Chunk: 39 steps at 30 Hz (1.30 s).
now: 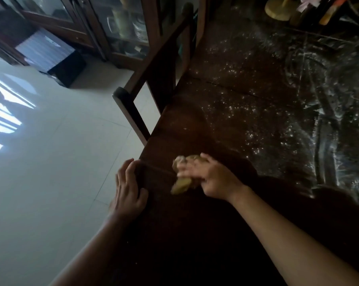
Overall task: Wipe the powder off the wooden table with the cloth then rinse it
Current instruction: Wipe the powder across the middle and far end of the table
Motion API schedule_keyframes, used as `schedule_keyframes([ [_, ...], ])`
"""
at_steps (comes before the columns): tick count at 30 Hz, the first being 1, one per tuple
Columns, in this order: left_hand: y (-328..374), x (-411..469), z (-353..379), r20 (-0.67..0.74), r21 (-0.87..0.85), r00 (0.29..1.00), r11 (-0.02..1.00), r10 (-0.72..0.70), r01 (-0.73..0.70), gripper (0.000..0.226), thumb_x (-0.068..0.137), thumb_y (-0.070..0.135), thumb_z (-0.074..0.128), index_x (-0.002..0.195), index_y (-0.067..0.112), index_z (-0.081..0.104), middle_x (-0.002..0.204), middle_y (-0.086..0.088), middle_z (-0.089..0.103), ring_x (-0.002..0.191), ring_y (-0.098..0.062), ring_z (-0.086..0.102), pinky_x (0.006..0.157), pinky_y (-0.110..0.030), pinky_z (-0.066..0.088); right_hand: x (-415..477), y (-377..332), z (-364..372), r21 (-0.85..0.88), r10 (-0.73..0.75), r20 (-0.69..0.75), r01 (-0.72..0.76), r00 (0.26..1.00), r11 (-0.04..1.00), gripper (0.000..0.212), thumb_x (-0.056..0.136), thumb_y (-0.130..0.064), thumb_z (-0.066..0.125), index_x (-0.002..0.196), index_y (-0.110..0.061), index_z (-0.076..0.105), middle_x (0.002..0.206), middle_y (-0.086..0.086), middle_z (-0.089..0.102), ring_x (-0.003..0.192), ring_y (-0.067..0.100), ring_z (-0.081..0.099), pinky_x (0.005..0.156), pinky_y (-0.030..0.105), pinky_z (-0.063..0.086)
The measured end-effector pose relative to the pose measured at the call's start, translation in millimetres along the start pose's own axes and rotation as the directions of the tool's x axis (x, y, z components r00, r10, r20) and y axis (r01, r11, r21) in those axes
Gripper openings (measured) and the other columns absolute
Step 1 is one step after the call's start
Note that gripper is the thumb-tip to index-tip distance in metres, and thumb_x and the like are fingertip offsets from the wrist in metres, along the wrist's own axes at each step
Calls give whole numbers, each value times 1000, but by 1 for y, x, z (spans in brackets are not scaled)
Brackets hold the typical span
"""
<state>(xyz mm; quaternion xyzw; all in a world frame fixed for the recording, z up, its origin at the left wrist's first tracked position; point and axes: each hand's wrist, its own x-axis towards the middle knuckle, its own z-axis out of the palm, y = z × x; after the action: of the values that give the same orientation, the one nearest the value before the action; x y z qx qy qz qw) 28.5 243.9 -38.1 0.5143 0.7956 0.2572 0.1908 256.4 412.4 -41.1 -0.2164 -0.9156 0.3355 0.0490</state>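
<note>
A dark wooden table [222,112] fills the right half of the view. White powder [329,124] lies on it, in specks at the middle and in thick smeared streaks at the right. My right hand [211,178] grips a crumpled yellowish cloth [182,182] and holds it against the tabletop near the left edge; the hand and cloth are blurred. My left hand [127,188] rests on the table's left edge with its fingers lying over the rim.
A wooden chair [145,85] stands against the table's left side. A glass-fronted cabinet [112,23] and a dark box [56,56] are at the back left on the pale tiled floor [50,162]. Bottles and a round yellowish stand [277,9] sit at the table's far end.
</note>
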Motion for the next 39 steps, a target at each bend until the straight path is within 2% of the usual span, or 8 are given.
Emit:
schedule_keyframes([
  [6, 8, 0, 3, -20, 73, 998, 995, -63, 65, 71, 76, 24, 47, 145, 18, 29, 145, -3, 27, 131, -26, 29, 100, -43, 39, 85, 19, -5, -53, 310, -361, -351, 879, 935, 53, 94, -10, 50, 147, -14, 43, 160, 8, 32, 150, 27, 21, 122, 50, 14],
  [11, 7, -2, 3, -95, 42, 991, 994, -94, 98, 69, 77, 17, 46, 145, 19, 32, 144, -8, 29, 131, -26, 28, 99, -42, 35, 64, -32, 28, 11, -37, -52, 38, 998, 999, 53, 81, -7, 56, 132, -19, 62, 147, 3, 52, 143, 23, 37, 121, 38, 13],
  [15, 9, -18, 8, -145, -9, 966, 977, -214, 215, 54, 90, 7, 46, 142, 19, 36, 143, -8, 30, 133, -25, 28, 108, -48, 35, -31, -39, 29, 108, -313, 259, 294, 914, 950, 54, 75, -5, 66, 123, -30, 69, 143, -13, 55, 142, 2, 35, 121, 32, 11],
  [20, 0, -61, 14, -41, 159, 995, 982, -92, 97, 46, 104, 24, 33, 150, 21, 33, 160, 1, 22, 149, -16, 15, 123, -40, 9, -34, -6, 11, -13, 45, -49, -45, 998, 999, 63, 88, -11, 51, 147, -32, 45, 160, -10, 30, 150, 6, 19, 124, 45, 7],
  [24, -14, -80, -4, -23, -83, 998, 995, -60, 57, 50, 98, 1, 40, 144, 20, 47, 154, 3, 37, 145, -12, 29, 120, -32, 22, 12, -62, 65, -38, 241, -258, -259, 936, 965, 65, 89, -21, 42, 152, -8, 35, 161, 13, 28, 152, 27, 18, 122, 51, 16],
  [30, -23, -111, -35, -12, -620, 908, 716, -418, 321, 47, 93, -16, 37, 129, 6, 59, 128, -9, 62, 125, -26, 55, 111, -37, 41, -30, -158, 147, 0, -255, 110, 256, 961, 967, 51, 89, -27, 42, 137, -16, 58, 151, 6, 48, 143, 26, 38, 119, 45, 20],
  [34, -29, -140, -35, 14, -490, 951, 827, -308, 275, 46, 94, -3, 42, 125, 26, 57, 135, -6, 58, 129, -23, 50, 114, -48, 35, -101, -145, 132, 52, -455, 338, 466, 824, 883, 48, 86, -31, 49, 132, -26, 64, 149, -8, 50, 144, 14, 38, 121, 40, 19],
  [39, -13, -159, -15, 46, -123, 972, 964, -230, 234, 53, 99, 9, 46, 150, 20, 35, 162, -2, 17, 151, -18, 9, 123, -37, 7, -126, -78, 72, -96, -64, 35, 67, 997, 993, 59, 85, -16, 55, 140, -39, 52, 153, -22, 36, 145, -5, 24, 123, 47, 11],
])
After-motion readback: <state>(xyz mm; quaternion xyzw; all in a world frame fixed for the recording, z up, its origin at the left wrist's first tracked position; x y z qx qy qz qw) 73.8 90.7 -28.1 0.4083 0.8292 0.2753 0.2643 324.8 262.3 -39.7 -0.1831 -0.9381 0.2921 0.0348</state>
